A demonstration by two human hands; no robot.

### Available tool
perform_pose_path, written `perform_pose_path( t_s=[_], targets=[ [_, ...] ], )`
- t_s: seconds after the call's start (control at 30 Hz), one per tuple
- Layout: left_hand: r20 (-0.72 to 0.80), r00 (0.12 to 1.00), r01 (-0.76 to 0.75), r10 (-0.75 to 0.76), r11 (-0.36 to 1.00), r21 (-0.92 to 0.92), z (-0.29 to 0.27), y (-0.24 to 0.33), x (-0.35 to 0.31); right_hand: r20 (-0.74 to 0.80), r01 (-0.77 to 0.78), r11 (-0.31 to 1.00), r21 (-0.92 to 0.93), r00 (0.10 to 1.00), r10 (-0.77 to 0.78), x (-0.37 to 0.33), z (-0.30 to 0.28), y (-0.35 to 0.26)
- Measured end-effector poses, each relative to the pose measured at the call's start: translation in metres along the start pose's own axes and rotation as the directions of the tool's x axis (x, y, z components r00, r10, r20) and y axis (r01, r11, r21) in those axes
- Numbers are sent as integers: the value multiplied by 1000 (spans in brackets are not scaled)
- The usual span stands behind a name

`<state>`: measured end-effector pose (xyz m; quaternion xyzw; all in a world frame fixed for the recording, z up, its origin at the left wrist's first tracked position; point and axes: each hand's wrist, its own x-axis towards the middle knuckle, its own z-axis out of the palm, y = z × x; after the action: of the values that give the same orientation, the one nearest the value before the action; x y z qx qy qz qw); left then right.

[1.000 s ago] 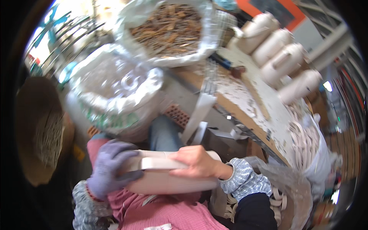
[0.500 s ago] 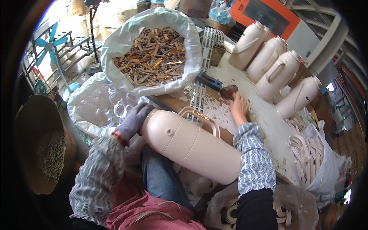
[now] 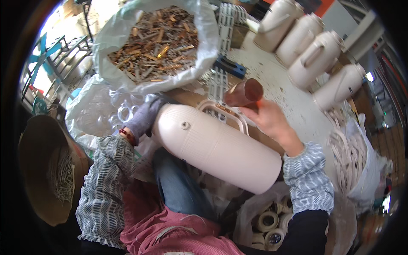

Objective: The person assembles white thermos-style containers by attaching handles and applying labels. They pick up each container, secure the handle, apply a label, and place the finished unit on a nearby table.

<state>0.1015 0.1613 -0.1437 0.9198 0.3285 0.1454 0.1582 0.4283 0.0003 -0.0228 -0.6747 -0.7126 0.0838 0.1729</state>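
A pale pink thermos flask casing (image 3: 212, 146) lies tilted across my lap and the table edge, its side handle (image 3: 244, 123) facing away from me. My left hand (image 3: 146, 117), in a grey glove, is closed round its left end; some fingertips are hidden. Above the handle, my right hand (image 3: 272, 121), bare, grips a mallet with a brown cylindrical head (image 3: 244, 93). The mallet is held up off the table, apart from the casing. Its own handle is mostly hidden by my fingers. A small round knob (image 3: 185, 125) sits on the casing's upper side.
A white sack rim (image 3: 208, 38) surrounds brown and metallic strips. Clear plastic rings (image 3: 124, 114) fill a bag beside it. Several similar flasks (image 3: 316, 59) stand at the table's far right, near pale straps (image 3: 344, 157). A blue block (image 3: 229, 66) lies by perforated metal strips. Round parts (image 3: 268, 222) lie below.
My right hand has lifted the mallet from the table and brought it nearer, over the casing's handle. My left hand stays on the casing's end. The whole view has shifted slightly.
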Motion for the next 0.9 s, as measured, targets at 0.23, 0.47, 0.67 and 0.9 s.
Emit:
perform_pose_path(
  t_s=[0.23,0.47,0.67,0.9],
  targets=[
    [143,908,333,-393,472,-817,-22,-12,-9,-437,-43,946,-322,893,-108,-56,-2,57],
    [174,874,278,-454,174,-945,10,-95,-138,274,-777,188,601,421,865,-406,146,117],
    [185,871,185,-454,-46,-982,-2,-89,-240,-143,-870,198,452,149,979,-478,330,196],
    [-11,615,259,-789,214,-942,-37,-24,-272,-30,-757,482,441,525,851,-430,213,112]
  ],
)
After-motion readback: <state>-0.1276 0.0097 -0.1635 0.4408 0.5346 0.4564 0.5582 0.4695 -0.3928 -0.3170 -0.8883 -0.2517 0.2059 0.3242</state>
